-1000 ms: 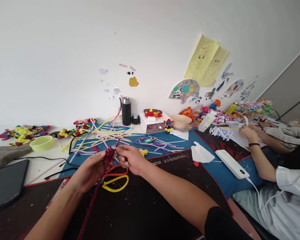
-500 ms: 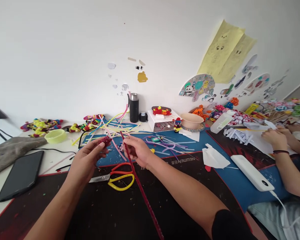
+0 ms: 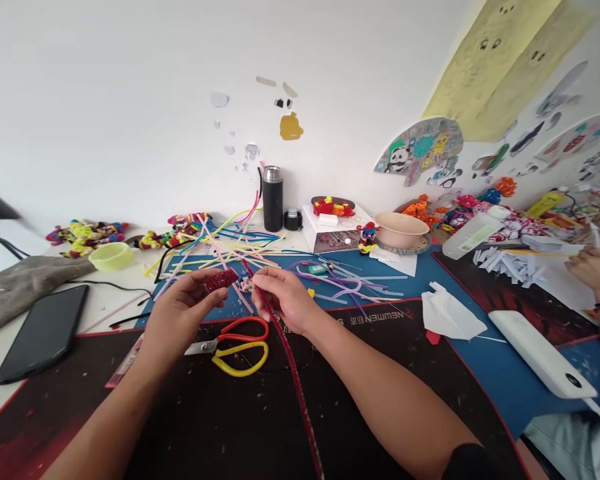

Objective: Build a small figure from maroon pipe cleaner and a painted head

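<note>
Between the thumb and fingers of my left hand [image 3: 193, 303] is a small dark-red fuzzy piece [image 3: 221, 281], which looks like coiled pipe cleaner. My right hand [image 3: 285, 297] pinches a long dark-red pipe cleaner [image 3: 294, 373] near its upper end. The strand's tail runs down toward the bottom of the view. A narrow gap separates the piece from the strand's tip. Below both hands lie scissors [image 3: 240, 348] with one red and one yellow handle, on a black mat [image 3: 220, 413].
Loose coloured pipe cleaners [image 3: 225, 250] lie behind the hands. A phone [image 3: 43, 333] is at left, a black thermos [image 3: 273, 200] at the wall. Tissue [image 3: 450, 313] and a white power bank [image 3: 540, 353] lie right, near another person's hand [image 3: 597, 267].
My left hand has turned, showing more of the dark-red piece. My right hand keeps its pinch on the strand. The camera view has shifted, and the other person's hand sits nearer the right edge.
</note>
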`<state>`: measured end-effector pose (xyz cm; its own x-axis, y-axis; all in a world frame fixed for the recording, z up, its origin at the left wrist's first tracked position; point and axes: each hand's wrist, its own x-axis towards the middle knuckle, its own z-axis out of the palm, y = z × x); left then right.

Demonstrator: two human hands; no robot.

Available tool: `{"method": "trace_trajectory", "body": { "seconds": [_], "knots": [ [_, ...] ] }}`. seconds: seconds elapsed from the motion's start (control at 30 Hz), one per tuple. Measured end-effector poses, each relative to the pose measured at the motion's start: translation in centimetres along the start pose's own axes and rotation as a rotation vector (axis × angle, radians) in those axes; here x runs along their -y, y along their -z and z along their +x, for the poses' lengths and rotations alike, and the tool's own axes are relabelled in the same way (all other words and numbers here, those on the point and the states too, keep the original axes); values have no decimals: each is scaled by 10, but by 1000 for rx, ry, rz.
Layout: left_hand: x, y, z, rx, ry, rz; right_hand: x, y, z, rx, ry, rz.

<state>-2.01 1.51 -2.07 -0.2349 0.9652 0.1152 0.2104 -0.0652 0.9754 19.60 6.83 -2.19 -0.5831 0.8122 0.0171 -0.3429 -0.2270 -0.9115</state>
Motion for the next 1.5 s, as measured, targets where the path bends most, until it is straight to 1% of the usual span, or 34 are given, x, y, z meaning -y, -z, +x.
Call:
{"method": "trace_trajectory", "body": {
  "seconds": [0.17,0.27,0.4,0.53,0.73,0.97,1.13,1.3,1.5],
  "knots": [
    [6,-1,3,29,1,-19,0,-6,-5,47,7,-8],
    [7,-2,3,17,24,-63,2,-9,-7,70,10,-32],
    [2,-7,1,-22,95,-183,2,-10,-7,52,20,-32],
    [-3,-10,-1,-25,180,-336,1,-11,-7,38,28,-29],
    [-7,-13,-1,-16,212,-489,4,-13,-6,14,34,-41],
    [-9,-13,-3,-20,248,-543,0,-13,-7,8,50,-34],
    [-8,-13,-2,-23,275,-592,-5,-14,-7,24,73,-104],
    [-10,-14,-3,-28,292,-638,-6,-16,-8,-13,94,-171],
    [-15,-17,-7,-17,280,-624,-7,-18,-10,-38,80,-227]
  ]
}}
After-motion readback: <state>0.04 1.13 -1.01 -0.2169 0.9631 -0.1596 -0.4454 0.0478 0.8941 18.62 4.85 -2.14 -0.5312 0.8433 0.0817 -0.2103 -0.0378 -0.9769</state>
